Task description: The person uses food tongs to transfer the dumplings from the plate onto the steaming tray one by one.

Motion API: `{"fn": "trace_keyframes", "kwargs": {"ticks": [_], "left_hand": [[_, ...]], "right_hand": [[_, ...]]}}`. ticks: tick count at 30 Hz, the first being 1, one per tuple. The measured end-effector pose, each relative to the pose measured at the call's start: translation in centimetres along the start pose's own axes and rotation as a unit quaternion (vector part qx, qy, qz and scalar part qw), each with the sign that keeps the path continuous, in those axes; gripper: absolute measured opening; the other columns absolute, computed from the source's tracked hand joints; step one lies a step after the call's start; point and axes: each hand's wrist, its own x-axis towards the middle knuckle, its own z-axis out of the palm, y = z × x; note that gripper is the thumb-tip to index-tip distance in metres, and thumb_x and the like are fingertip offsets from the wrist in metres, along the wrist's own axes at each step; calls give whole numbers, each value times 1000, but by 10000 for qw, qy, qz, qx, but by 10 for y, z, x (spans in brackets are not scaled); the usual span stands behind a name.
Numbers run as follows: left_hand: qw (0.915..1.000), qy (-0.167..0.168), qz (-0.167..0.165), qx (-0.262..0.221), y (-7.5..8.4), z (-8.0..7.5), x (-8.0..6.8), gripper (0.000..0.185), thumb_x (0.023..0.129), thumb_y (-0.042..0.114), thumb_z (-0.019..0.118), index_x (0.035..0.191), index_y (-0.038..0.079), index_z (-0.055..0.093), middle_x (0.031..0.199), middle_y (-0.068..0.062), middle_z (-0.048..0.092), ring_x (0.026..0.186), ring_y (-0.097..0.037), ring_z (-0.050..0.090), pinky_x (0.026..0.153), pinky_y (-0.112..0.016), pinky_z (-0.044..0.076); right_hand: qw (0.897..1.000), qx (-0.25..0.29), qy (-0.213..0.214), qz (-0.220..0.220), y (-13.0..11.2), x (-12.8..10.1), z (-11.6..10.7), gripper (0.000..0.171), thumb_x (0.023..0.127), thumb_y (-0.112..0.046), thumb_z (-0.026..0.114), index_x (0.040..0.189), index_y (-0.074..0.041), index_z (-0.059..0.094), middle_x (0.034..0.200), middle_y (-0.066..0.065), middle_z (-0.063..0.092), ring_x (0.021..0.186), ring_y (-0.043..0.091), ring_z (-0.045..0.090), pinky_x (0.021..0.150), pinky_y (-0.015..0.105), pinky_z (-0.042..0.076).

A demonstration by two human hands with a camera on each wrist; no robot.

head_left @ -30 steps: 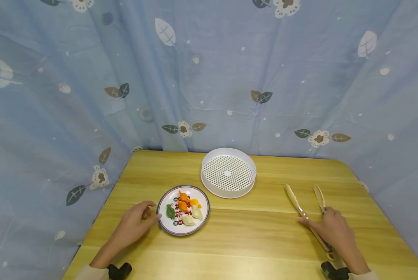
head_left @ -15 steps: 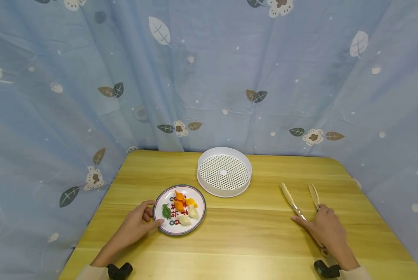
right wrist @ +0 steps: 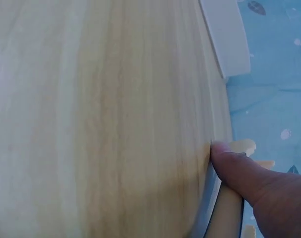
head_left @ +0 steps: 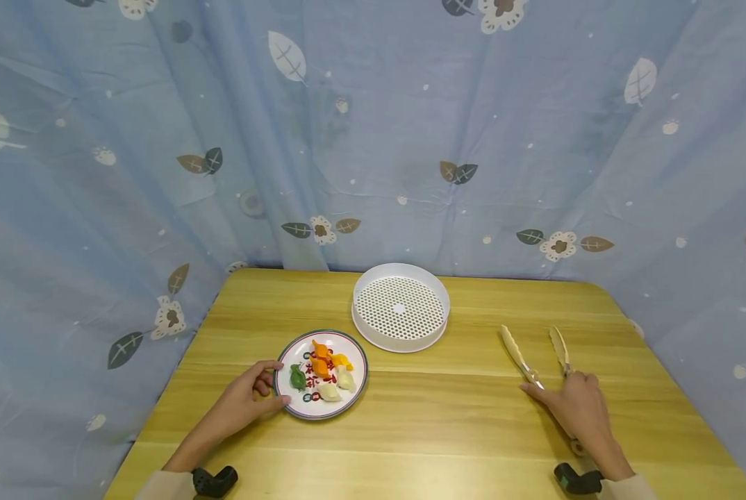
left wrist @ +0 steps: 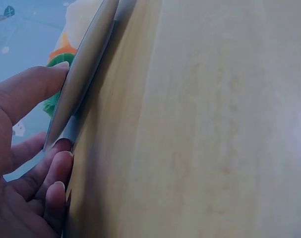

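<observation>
Looking from the head view you get the whole layout: a wooden table [head_left: 423, 410], a patterned plate [head_left: 320, 375] of little dumplings [head_left: 323, 368] at left-centre, a white perforated steamer tray [head_left: 401, 307] just behind it, and a pair of cream tongs [head_left: 538, 364] off to the right. The wrist views lose all that but show the contact up close. On the left wrist cam, the left hand [left wrist: 29, 148] has its thumb on top of the plate's rim and curled fingers [left wrist: 53, 178] tucked under the edge, so it's pinching the plate at its left side. On the right wrist cam, the thumb of the right hand [right wrist: 259, 193] presses against one tong arm, right at the table surface.

Back in the head view, the right hand [head_left: 576, 410] lies over the handle end of the tongs, fingers loosely curled around them, tips pointing away and spread apart. Both forearms come in low from the near edge, wrists flat to the table. Plate and tongs sit well apart.
</observation>
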Motion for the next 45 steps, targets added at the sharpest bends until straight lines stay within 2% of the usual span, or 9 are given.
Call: {"fn": "trace_keyframes", "kwargs": {"ticks": [5,10,13,18,22,27,32,39,45], "left_hand": [[9999,-28,-73,-102,-1,1,2,64,85,26,87,137,8,55,106,-10,53,90,-23,48,74,-28,42],[9999,-55,-77,-120,-1,0,2,65,85,27,88,137,8,55,107,-10,53,91,-23,48,74,-29,41],[9998,-66,-78,-169,-2,0,1,66,85,27,88,138,8,54,108,-10,53,92,-23,47,75,-29,41],[9998,-44,-97,-191,-3,-1,2,66,84,26,88,138,9,54,109,-11,52,92,-24,48,76,-29,41],[9998,-42,-64,-199,-4,-1,2,66,84,26,88,139,10,54,109,-11,53,92,-24,48,76,-29,41],[9998,-49,-39,-214,-5,-1,1,67,84,26,88,139,10,54,109,-11,53,92,-24,48,76,-29,41],[9996,-31,-53,-264,-5,0,0,67,84,26,88,140,11,54,110,-11,53,92,-24,48,76,-29,42],[9990,10,-95,-444,-5,0,-1,68,83,26,89,140,11,54,111,-11,54,91,-24,49,74,-29,42],[9977,-14,-71,-679,-6,-1,0,70,83,24,89,141,10,54,111,-13,54,90,-25,49,73,-28,42]], "right_hand": [[9997,-19,10,235,3,2,2,97,82,-73,72,98,21,53,95,37,47,70,35,47,54,41,41],[9986,314,118,400,4,1,0,105,80,-73,74,111,24,47,102,40,50,80,44,57,63,52,49],[9982,455,289,256,2,1,-4,94,80,-69,77,108,16,50,95,32,56,80,43,60,66,55,49],[9986,379,334,127,-3,1,-13,78,80,-69,78,100,2,51,79,13,53,71,31,55,58,44,43],[9991,317,165,211,-7,1,-18,92,80,-73,74,121,7,52,91,16,62,80,37,61,62,47,46],[9992,345,14,191,-14,1,-23,112,82,-75,71,147,11,39,115,26,67,91,43,65,68,52,49],[9991,387,152,-32,-21,1,-24,104,83,-73,71,142,9,47,107,22,68,80,34,65,62,45,48],[9983,480,216,-261,-29,-2,-25,111,83,-72,72,149,12,40,117,28,67,101,52,62,75,60,48],[9972,496,320,-462,-36,-2,-24,104,80,-69,77,146,6,47,120,23,70,100,51,64,74,56,48]]}}
